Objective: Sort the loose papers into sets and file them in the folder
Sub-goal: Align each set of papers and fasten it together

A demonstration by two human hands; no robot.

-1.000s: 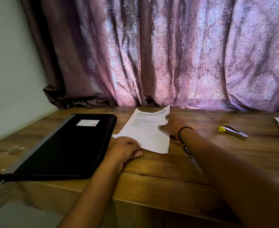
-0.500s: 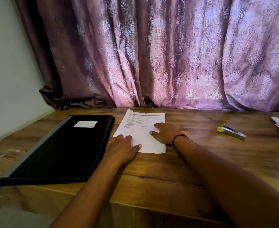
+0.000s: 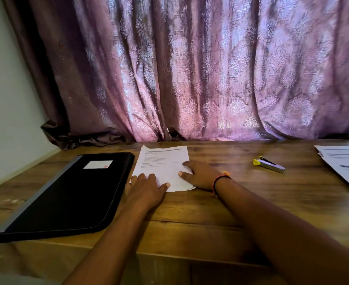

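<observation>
**While both hands pin the paper [image 3: 162, 161] flat, the folder [image 3: 70, 192] lies shut**

Because loose sheets slide and curl on a smooth wooden table [image 3: 210, 212], the person holds this one down from two sides. The left hand [image 3: 143, 188] lies on its near left corner, fingers straight and close together. The right hand [image 3: 200, 175] rests on its right edge, fingers spread and flat. Neither hand pinches anything. The near right corner curls up a little beside the right wrist, and that is probably why the pressing is needed. Whether this is one sheet or a squared-up set cannot be told.

The paper sits just beside the black folder, which is zipped closed on the left, handy for filing. More papers [image 3: 346, 163] wait at the far right edge. A stapler [image 3: 269, 164] lies between them and the hands, likely there to bind each set. Filing looks not yet begun.
</observation>
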